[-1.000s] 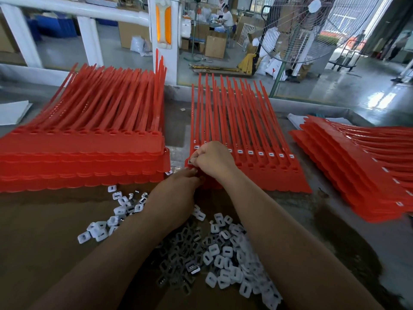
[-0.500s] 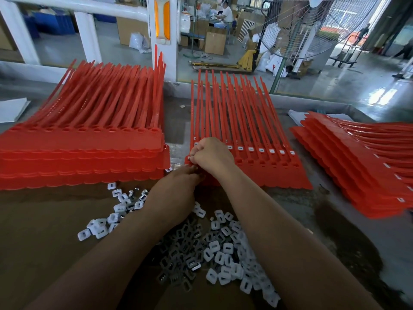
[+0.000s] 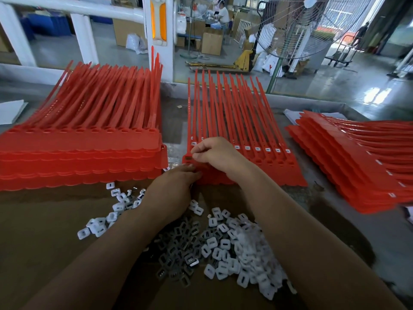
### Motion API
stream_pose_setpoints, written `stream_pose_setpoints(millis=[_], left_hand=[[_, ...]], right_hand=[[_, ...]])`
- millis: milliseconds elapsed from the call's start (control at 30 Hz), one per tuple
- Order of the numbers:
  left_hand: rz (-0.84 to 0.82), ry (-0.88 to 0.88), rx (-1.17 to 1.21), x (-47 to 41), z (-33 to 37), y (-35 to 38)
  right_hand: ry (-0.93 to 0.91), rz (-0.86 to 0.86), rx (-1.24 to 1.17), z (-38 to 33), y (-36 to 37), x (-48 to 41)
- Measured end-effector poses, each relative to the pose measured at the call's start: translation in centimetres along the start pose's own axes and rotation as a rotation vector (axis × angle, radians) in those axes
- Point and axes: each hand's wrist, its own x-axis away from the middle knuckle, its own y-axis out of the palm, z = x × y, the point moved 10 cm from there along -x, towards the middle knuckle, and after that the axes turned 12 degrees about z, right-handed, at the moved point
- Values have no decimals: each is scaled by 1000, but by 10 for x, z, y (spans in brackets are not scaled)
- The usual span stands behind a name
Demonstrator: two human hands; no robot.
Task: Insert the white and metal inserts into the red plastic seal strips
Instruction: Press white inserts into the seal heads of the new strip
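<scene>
Right hand (image 3: 214, 153): It lay on the left end of the middle stack (image 3: 257, 157) of red seal strips. Its fingers were curled closed with the tips together over the leftmost strip head. Whether they pinched anything was too small to make out.
Left hand (image 3: 172, 191): It was just below the right hand, back up, with the fingers reaching to the front edge of the middle stack. The palm side was hidden, so I could not tell whether it held anything.
Middle stack: It lay flat with the tails pointing away. A row of fitted inserts (image 3: 257, 149) showed white in the strip heads to the right of the right hand.
Left stack (image 3: 82, 153): It sat beside the middle stack, apart from it, and its top heads showed open sockets.
Right stack (image 3: 357, 171): It stood well apart, turned at an angle, with the tails pointing right.
White inserts (image 3: 241, 249): They were heaped loose on the cardboard sheet (image 3: 44, 231) between the forearms and under the right one. A smaller scatter (image 3: 105, 218) lay left of the left wrist.
Metal inserts (image 3: 178, 249): They formed a darker pile touching the left side of the white heap.
Table (image 3: 335, 220): Its grey top carried the stacks and the cardboard.
Background: A large fan (image 3: 297, 25) stood beyond the table.
</scene>
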Motion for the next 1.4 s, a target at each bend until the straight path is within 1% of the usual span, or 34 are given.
stream_pose_setpoints(millis=[67, 167, 233, 333, 433, 567, 633, 700, 767, 1033, 1400], left_hand=[[-15, -26, 7, 0, -2, 0], [-31, -33, 9, 0, -2, 0], [-47, -15, 13, -1, 0, 2], [-75, -43, 11, -3, -3, 6], [-53, -46, 12, -5, -5, 5], [-21, -95, 48, -7, -10, 3], [-19, -118, 72, -8, -12, 4], [-23, -116, 85, -9, -12, 5], [-32, -105, 87, -9, -13, 7], [0, -94, 104, -9, -14, 5], [-6, -101, 86, -8, -16, 7]], right_hand=[[-39, -5, -15, -5, -11, 13], [-183, -39, 113, -14, -20, 41], [-226, -122, 131, -16, -16, 62], [-318, -278, 186, -22, 0, 86], [-396, -420, 243, -28, 17, 106], [-499, -521, 301, -35, 32, 126], [-560, -545, 388, -37, 42, 134], [-586, -544, 460, -36, 48, 138], [-593, -518, 470, -37, 47, 136], [-502, -426, 459, -21, 20, 109], [-339, -318, 197, -10, -5, 90]])
